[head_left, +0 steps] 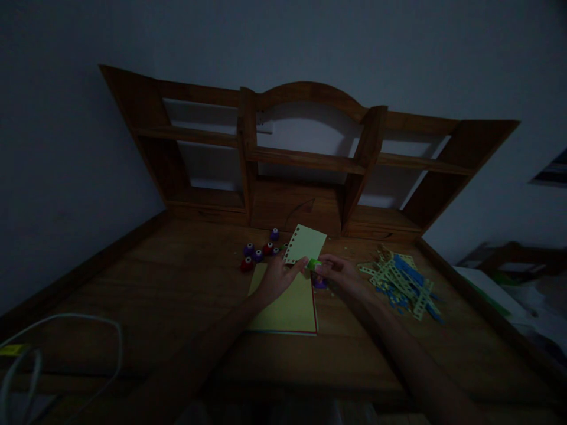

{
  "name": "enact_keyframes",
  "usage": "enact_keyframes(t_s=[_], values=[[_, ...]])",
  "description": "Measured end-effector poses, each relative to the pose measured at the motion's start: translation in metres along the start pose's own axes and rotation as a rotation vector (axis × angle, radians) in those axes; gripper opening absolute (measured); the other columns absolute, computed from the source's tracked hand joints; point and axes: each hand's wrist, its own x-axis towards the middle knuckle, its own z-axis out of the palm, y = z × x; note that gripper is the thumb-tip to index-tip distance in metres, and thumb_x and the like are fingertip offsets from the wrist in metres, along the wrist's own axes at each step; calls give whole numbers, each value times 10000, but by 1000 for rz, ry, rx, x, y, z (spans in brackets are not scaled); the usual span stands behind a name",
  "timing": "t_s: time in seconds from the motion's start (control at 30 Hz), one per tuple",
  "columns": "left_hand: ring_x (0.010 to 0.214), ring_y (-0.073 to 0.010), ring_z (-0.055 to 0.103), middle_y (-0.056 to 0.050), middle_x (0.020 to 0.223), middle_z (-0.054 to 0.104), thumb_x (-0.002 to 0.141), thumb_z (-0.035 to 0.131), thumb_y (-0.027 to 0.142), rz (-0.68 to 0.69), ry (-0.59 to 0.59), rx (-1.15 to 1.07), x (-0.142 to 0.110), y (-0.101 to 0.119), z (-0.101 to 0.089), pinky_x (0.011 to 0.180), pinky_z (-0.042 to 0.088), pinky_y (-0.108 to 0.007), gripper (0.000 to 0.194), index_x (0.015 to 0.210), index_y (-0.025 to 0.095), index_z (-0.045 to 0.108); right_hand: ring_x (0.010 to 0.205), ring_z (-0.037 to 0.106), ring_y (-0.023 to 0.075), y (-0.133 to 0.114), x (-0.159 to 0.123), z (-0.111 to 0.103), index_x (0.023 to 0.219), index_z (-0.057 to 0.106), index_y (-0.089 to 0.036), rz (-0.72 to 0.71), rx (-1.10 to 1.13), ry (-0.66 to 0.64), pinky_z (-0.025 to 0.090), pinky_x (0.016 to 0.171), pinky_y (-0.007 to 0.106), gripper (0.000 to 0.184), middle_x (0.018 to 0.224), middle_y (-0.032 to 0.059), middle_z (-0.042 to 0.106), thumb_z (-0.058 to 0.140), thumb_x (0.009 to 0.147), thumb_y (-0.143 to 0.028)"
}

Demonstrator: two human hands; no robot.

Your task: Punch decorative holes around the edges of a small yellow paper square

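Note:
My left hand (275, 278) is closed on a pale yellow paper card (308, 241), its thumb along the lower edge. A row of small punched holes runs down the card's left side. My right hand (340, 271) grips a small bright green craft punch (314, 264) at the card's lower right corner; the dim light hides how far the card reaches into it. Beneath my hands lies a stack of coloured paper (283, 310), yellow on top with red and blue edges. A purple craft punch (319, 283) sits partly hidden below my right hand.
Several red and purple craft punches (258, 255) stand left of the card. To the right is a heap of punched yellow and blue paper strips (403, 283) with small scraps. A wooden shelf unit (305, 154) backs the desk (177, 295); a white cable (119, 339) loops at left.

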Motion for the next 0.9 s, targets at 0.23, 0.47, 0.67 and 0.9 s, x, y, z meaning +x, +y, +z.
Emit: enact_keyframes(t_s=[0.23, 0.47, 0.67, 0.9], values=[[930, -219, 671, -80, 1033, 710, 807, 614, 376, -6, 32, -16, 1, -4, 1, 847, 527, -339, 300, 1008, 158, 658, 600, 577, 121, -5, -4, 7, 898, 664, -180, -2, 14, -29, 427, 579, 247, 309, 724, 14, 663, 800, 654, -311], [945, -213, 664, -83, 1054, 702, 821, 602, 363, 36, 16, 3, 1, -4, 1, 867, 518, -336, 288, 1020, 160, 651, 605, 569, 119, -5, -5, 10, 900, 663, -198, 11, 64, 25, 428, 584, 249, 334, 731, 1, 660, 818, 622, -301], [905, -201, 668, -74, 988, 714, 831, 591, 366, 56, 15, 49, 2, -12, 2, 852, 519, -326, 248, 951, 159, 656, 564, 540, 120, -2, -3, 5, 926, 662, -180, -2, 31, 2, 403, 553, 258, 330, 678, 3, 637, 793, 664, -331], [844, -193, 670, -65, 930, 714, 841, 565, 383, 38, -16, 71, 2, -12, 1, 785, 533, -318, 252, 934, 161, 639, 549, 537, 109, -4, -3, 4, 910, 668, -187, 4, 26, -20, 401, 532, 247, 320, 732, 12, 654, 790, 660, -345]])
